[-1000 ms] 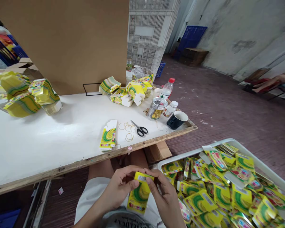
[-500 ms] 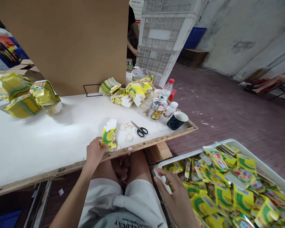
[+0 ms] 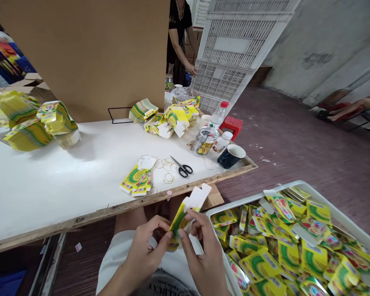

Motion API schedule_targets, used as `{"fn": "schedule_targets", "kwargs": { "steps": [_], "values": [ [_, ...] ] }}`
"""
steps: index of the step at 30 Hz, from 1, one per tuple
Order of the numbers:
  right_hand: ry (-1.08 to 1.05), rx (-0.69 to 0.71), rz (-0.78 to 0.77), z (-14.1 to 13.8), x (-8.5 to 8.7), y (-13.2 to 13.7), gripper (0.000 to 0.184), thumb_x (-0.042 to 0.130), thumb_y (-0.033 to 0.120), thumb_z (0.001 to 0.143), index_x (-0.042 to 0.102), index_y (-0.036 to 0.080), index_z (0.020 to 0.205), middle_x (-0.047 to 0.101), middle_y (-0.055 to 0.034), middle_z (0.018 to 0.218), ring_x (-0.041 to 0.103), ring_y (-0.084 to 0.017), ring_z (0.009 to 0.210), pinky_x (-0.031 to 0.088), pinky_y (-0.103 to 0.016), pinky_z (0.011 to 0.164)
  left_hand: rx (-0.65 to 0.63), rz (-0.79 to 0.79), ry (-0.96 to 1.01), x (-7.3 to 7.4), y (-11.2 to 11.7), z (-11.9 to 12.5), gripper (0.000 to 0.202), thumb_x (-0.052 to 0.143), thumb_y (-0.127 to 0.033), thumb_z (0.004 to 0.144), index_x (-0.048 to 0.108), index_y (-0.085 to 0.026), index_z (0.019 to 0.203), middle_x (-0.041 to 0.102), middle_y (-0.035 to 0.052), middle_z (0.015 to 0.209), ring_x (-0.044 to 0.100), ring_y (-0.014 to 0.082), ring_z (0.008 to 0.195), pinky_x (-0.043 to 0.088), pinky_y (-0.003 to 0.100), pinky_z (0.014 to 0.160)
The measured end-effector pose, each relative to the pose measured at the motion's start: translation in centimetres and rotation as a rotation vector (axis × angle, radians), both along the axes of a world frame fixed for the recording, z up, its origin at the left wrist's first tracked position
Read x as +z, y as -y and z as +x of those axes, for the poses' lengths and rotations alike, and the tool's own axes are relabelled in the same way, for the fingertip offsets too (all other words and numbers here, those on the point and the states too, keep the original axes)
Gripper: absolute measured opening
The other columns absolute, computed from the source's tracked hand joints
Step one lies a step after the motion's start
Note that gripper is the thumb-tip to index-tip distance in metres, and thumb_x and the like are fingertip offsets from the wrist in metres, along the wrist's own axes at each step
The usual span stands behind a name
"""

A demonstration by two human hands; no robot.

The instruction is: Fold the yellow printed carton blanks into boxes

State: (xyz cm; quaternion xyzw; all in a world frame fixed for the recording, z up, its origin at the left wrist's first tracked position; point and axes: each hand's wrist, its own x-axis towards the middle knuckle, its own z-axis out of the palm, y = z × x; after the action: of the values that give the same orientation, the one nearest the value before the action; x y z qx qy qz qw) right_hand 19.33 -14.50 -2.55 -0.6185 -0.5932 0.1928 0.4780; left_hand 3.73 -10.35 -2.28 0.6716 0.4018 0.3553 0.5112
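Above my lap, a yellow-green carton with white flaps (image 3: 196, 198) is held between both hands. My left hand (image 3: 151, 244) pinches its lower left end between thumb and fingers. On the right side, my right hand (image 3: 201, 246) grips the same carton with thumb and fingertips. Flattened cartons of the same print (image 3: 137, 177) lie overlapping near the table's front edge. Beside them are loose rubber bands (image 3: 167, 165) and black-handled scissors (image 3: 182, 167). To my right, a white tub (image 3: 299, 183) holds many flat yellow cartons (image 3: 290, 255).
Bundled cartons (image 3: 33, 123) stand at the table's left, more (image 3: 169, 117) at the back. A dark mug (image 3: 230, 156), a clear jar (image 3: 204, 142) and bottles (image 3: 218, 116) line the right end. Behind, another person's hand (image 3: 191, 69) touches stacked white crates (image 3: 231, 45). A red stool (image 3: 232, 125) stands beyond.
My left hand has left the table cartons and come over my lap; my right hand has moved in from the tub. Both now hold one carton. The crates tilt more, and the co-worker shows more.
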Motion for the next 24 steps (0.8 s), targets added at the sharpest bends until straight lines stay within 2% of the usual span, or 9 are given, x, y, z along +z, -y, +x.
{"fn": "schedule_targets", "kwargs": {
  "steps": [3,7,9,12,15,17,19,21,24],
  "values": [
    [0.023,-0.022,0.005,0.0,-0.2,0.2,0.049,0.059,0.023,0.093,0.045,0.025,0.140,0.059,-0.0124,0.129,0.062,-0.024,0.103,0.054,-0.035,0.081,0.008,-0.052,0.031,-0.3,-0.1,-0.3,0.014,0.058,-0.026,0.092,0.063,-0.019,0.080,0.070,0.0052,0.083,0.065,0.0176,0.077,0.050,0.025,0.071],
    [-0.054,-0.022,-0.017,-0.1,-0.4,0.4,0.032,0.058,0.022,0.093,0.053,0.025,0.124,0.063,-0.0046,0.096,0.056,-0.015,0.067,0.052,-0.026,0.062,-0.003,-0.190,0.123,-0.5,0.1,-0.2,0.020,0.062,-0.034,0.090,0.065,-0.018,0.079,0.068,0.0053,0.079,0.063,0.0177,0.074,0.050,0.025,0.068],
    [-0.139,-0.051,0.005,-0.4,-0.6,0.5,0.023,0.059,0.022,0.093,0.053,0.025,0.115,0.060,-0.0030,0.092,0.058,-0.014,0.069,0.053,-0.024,0.063,-0.033,-0.322,0.252,-0.7,0.3,0.0,0.024,0.065,-0.041,0.088,0.069,-0.019,0.094,0.072,0.0079,0.091,0.066,0.0206,0.085,0.052,0.029,0.078],
    [-0.271,-0.032,0.013,-0.9,-0.9,0.8,0.017,0.057,0.024,0.094,0.053,0.025,0.111,0.059,-0.0027,0.092,0.062,-0.015,0.077,0.054,-0.022,0.065,-0.143,-0.547,0.441,-1.1,0.4,0.6,0.049,0.069,-0.053,0.083,0.068,-0.021,0.119,0.072,0.0120,0.113,0.065,0.0266,0.105,0.050,0.038,0.094],
    [-0.285,-0.031,0.032,-1.2,-0.8,1.0,0.013,0.057,0.022,0.095,0.054,0.026,0.107,0.058,-0.0005,0.086,0.060,-0.013,0.070,0.051,-0.020,0.060,-0.212,-0.638,0.506,-1.3,0.2,1.4,0.050,0.072,-0.054,0.080,0.073,-0.018,0.114,0.076,0.0116,0.104,0.069,0.0269,0.098,0.051,0.037,0.089],
    [-0.232,-0.060,0.077,-1.1,-0.7,1.0,0.014,0.057,0.022,0.094,0.056,0.025,0.107,0.058,-0.0009,0.088,0.056,-0.012,0.066,0.049,-0.020,0.058,-0.170,-0.651,0.535,-1.3,0.0,1.9,0.046,0.074,-0.051,0.079,0.074,-0.016,0.109,0.077,0.0107,0.096,0.071,0.0254,0.090,0.053,0.033,0.080],
    [-0.172,-0.140,0.122,-0.9,-0.7,0.9,0.027,0.059,0.024,0.092,0.055,0.024,0.119,0.059,-0.0054,0.102,0.056,-0.013,0.070,0.050,-0.024,0.062,-0.086,-0.671,0.567,-1.2,-0.2,2.3,0.043,0.074,-0.049,0.079,0.074,-0.014,0.105,0.078,0.0099,0.090,0.071,0.0239,0.084,0.053,0.029,0.071],
    [-0.144,-0.158,0.073,-0.6,-1.1,0.8,0.036,0.060,0.028,0.091,0.054,0.022,0.126,0.060,-0.0091,0.111,0.059,-0.016,0.076,0.051,-0.027,0.066,-0.017,-0.663,0.578,-1.3,-0.4,2.6,0.041,0.073,-0.049,0.081,0.072,-0.014,0.102,0.077,0.0093,0.088,0.071,0.0230,0.081,0.053,0.028,0.068],
    [-0.164,-0.082,-0.132,-0.2,-2.1,0.8,0.018,0.057,0.035,0.094,0.065,0.020,0.100,0.065,-0.0036,0.084,0.059,-0.017,0.068,0.049,-0.026,0.060,0.033,-0.579,0.518,-1.7,-0.4,2.6,0.037,0.068,-0.047,0.086,0.068,-0.014,0.104,0.076,0.0090,0.091,0.070,0.0220,0.082,0.054,0.029,0.072]
  ]
}}
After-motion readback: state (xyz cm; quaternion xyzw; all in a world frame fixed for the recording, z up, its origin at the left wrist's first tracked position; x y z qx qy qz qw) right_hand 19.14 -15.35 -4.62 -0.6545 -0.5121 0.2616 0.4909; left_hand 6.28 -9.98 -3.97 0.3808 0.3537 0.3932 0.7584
